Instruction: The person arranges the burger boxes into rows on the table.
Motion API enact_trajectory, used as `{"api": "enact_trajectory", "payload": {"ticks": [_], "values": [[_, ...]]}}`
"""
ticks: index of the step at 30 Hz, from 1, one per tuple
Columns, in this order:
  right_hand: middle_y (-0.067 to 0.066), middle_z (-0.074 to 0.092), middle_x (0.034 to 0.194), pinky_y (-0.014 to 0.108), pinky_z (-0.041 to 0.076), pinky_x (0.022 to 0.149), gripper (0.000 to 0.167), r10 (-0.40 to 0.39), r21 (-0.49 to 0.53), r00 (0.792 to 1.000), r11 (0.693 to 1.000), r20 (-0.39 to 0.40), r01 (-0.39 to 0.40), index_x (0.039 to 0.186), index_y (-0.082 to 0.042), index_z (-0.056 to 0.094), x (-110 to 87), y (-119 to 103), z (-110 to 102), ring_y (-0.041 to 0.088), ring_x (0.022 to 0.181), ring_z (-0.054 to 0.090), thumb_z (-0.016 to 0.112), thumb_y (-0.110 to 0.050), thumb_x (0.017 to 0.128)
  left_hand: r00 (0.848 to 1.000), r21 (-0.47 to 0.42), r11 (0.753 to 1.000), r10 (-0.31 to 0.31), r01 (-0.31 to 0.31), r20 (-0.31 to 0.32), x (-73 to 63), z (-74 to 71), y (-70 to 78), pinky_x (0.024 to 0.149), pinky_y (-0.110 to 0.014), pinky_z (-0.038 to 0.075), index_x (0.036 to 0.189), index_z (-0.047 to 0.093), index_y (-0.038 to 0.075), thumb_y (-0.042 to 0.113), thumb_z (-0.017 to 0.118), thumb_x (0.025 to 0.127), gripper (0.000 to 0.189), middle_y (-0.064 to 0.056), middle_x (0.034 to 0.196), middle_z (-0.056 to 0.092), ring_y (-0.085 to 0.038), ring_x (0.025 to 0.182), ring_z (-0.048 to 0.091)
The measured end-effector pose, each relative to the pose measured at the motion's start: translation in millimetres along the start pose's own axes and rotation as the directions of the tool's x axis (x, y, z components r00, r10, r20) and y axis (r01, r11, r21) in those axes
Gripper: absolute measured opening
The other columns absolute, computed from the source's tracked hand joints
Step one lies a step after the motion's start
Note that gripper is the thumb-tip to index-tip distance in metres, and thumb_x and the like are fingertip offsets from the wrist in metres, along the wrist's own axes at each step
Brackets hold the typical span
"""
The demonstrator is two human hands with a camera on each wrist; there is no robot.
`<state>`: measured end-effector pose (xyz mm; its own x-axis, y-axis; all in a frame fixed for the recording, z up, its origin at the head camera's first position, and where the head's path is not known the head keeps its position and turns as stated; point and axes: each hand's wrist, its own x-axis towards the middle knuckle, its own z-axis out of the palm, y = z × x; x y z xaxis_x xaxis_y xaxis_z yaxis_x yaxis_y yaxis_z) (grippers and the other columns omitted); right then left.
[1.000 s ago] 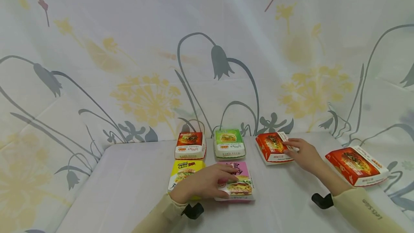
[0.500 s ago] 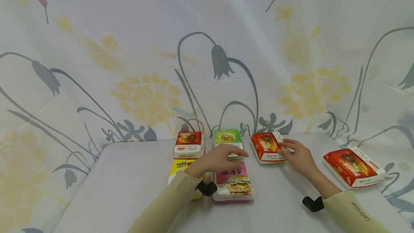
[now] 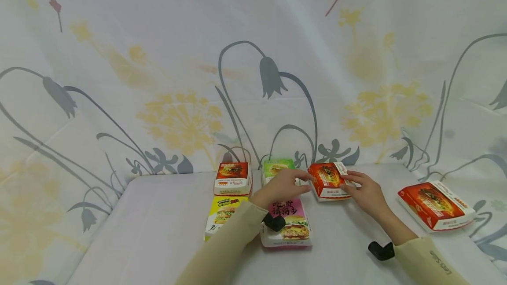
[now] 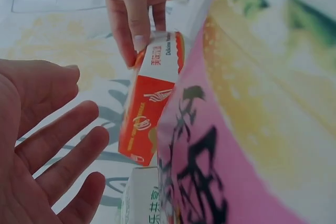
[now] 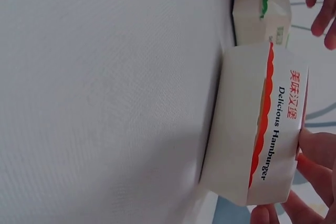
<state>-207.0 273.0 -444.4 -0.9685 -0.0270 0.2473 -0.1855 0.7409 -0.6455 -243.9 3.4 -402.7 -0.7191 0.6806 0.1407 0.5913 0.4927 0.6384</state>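
Note:
A red-and-white hamburger box (image 3: pixel 326 180) lies at the back, right of the middle. My right hand (image 3: pixel 366 193) grips its right end, and in the right wrist view thumb and fingers (image 5: pixel 317 174) bear on that end of the box (image 5: pixel 278 124). My left hand (image 3: pixel 280 184) hovers by its left side, fingers spread; the left wrist view shows a gap between this hand (image 4: pixel 58 145) and the red box (image 4: pixel 149 111). Under the left hand and forearm are a green-and-white box (image 3: pixel 273 167) and a pink box (image 3: pixel 296 228), both partly hidden.
A second red box (image 3: pixel 233 178) stands back left, with a yellow box (image 3: pixel 222 214) in front, partly covered by my left sleeve. Another red box (image 3: pixel 435 205) lies at the table's right edge. A flowered cloth (image 3: pixel 158 56) rises behind the white tabletop (image 3: pixel 150 232).
My left hand has moved from over the pink box up and right towards the red box. The red box in my right hand has shifted slightly left and straightened.

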Motion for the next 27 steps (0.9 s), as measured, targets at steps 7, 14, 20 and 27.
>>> {"api": "enact_trajectory", "payload": {"ticks": [7, 14, 20, 27], "values": [[0.030, 0.050, 0.139, 0.058, 0.049, 0.092, 0.043, 0.017, -0.005, 1.000, 1.000, 0.007, -0.017, 0.125, 0.009, 0.064, 0.4, -3.4, 0.5, 0.049, 0.128, 0.044, 0.070, -0.021, 0.095, 0.997, 0.035, 0.997, -0.072, 0.073, -0.007, 15.3, 5.9, 2.7, 0.094, -0.024, 0.046, 0.125, 0.070, 0.021, 0.024, 0.066, 0.097, 0.028, 0.004, 0.123, 0.067, -0.011, 0.116, 0.059], [0.030, 0.049, 0.139, 0.059, 0.048, 0.092, 0.044, 0.034, 0.003, 0.999, 0.999, 0.005, -0.034, 0.125, 0.008, 0.064, -0.1, -4.8, 2.3, 0.049, 0.129, 0.043, 0.070, -0.023, 0.095, 0.998, 0.089, 0.995, -0.052, 0.049, 0.031, 30.9, 17.6, 3.0, 0.094, -0.021, 0.045, 0.124, 0.071, 0.024, 0.026, 0.069, 0.095, 0.030, 0.009, 0.124, 0.066, -0.008, 0.109, 0.058], [0.028, 0.050, 0.140, 0.058, 0.049, 0.092, 0.043, 0.037, 0.003, 0.999, 0.999, 0.004, -0.037, 0.126, 0.007, 0.064, -0.1, -3.0, 3.6, 0.048, 0.129, 0.043, 0.068, -0.022, 0.096, 0.993, 0.205, 0.976, -0.088, 0.072, 0.073, 33.7, 21.4, 8.5, 0.097, -0.021, 0.043, 0.127, 0.069, 0.026, 0.028, 0.069, 0.094, 0.033, 0.009, 0.128, 0.064, -0.008, 0.112, 0.057], [0.027, 0.056, 0.134, 0.058, 0.050, 0.091, 0.036, 0.025, -0.027, 0.999, 0.999, -0.043, -0.026, 0.125, 0.006, 0.065, -1.5, 0.7, 0.4, 0.048, 0.125, 0.049, 0.060, -0.020, 0.101, 0.991, 0.211, 0.974, -0.101, 0.080, 0.088, 33.6, 20.4, 11.3, 0.101, -0.023, 0.041, 0.129, 0.068, 0.024, 0.028, 0.070, 0.094, 0.036, 0.009, 0.131, 0.062, -0.006, 0.119, 0.055]]}}
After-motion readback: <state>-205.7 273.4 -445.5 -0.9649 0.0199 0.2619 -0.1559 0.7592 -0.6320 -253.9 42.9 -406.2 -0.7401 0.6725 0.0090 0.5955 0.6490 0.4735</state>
